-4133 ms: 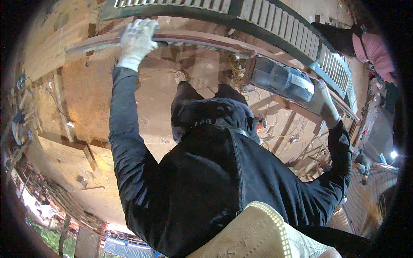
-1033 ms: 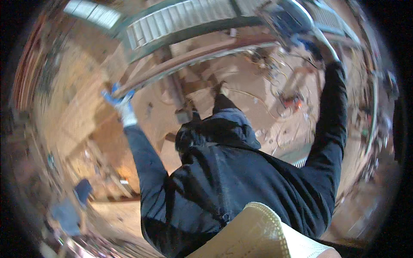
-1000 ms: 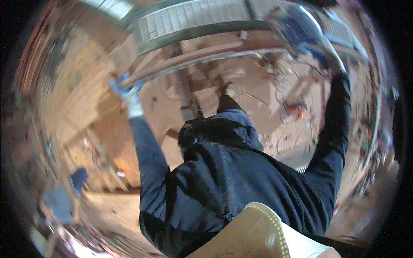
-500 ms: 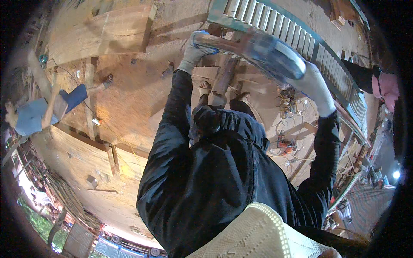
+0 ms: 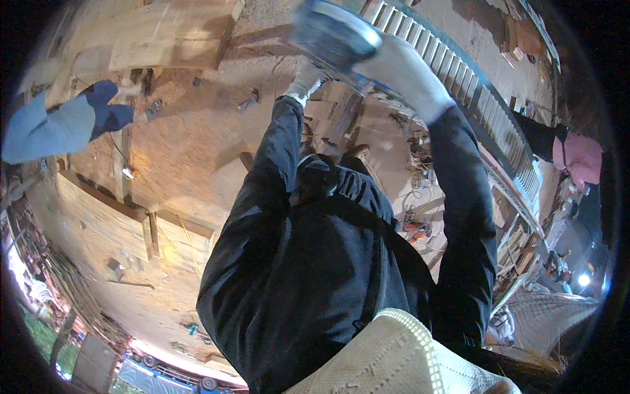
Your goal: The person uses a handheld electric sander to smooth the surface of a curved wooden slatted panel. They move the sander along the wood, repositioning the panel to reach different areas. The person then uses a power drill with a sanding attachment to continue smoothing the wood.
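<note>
My right hand, in a pale work glove, is closed round the rear of a blue hand-held power tool, sander-like in shape. Motion smears the tool at the top of the view. Just below it, my gloved left hand is closed at a brown wooden piece, mostly hidden under the tool. Its fingers are partly covered. Both arms stretch forward in dark sleeves. Beyond my right hand runs a slatted frame with pale bars and a dark green edge.
Thick wooden slabs lie at the far left, with another plank nearer. A co-worker in blue bends over at the left. Someone in pink is at the right. Cables and an orange-red tool lie on the ground.
My right hand has swept the blue tool left and away from me. My left hand has shifted slightly right and nearer. The co-worker at the left has changed posture.
</note>
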A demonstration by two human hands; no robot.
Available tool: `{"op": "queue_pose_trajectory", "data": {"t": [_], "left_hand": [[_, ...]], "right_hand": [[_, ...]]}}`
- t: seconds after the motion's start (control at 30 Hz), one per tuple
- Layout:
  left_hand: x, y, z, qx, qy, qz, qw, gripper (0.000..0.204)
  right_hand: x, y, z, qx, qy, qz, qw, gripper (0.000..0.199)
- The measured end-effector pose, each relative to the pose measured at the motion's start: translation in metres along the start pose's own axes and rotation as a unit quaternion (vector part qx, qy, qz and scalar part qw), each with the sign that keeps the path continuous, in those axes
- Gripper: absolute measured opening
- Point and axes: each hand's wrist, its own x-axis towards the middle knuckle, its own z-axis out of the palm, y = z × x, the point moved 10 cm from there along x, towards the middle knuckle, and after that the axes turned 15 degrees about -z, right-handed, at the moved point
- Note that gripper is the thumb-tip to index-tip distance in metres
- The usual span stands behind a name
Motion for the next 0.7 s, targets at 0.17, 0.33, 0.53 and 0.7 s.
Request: {"op": "queue_pose_trajectory", "data": {"t": [0.17,0.33,0.53,0.7], "left_hand": [[-0.002,0.006,0.008,-0.023,-0.007,0.047,0.999,0.07],[-0.002,-0.003,-0.004,0.003,0.033,0.06,0.998,0.074],[0.002,-0.022,0.009,-0.111,-0.057,-0.023,0.992,0.07],[0.004,-0.002,0.019,0.193,0.027,0.131,0.972,0.069]], "right_hand": [[-0.104,0.067,-0.029,0.037,0.029,0.119,0.992,0.049],[-0.119,0.074,-0.014,0.075,0.009,0.209,0.975,0.056],[0.009,-0.008,0.018,0.093,0.056,0.001,0.994,0.052],[0.039,-0.039,0.005,0.002,0.03,-0.007,1.0,0.062]]}}
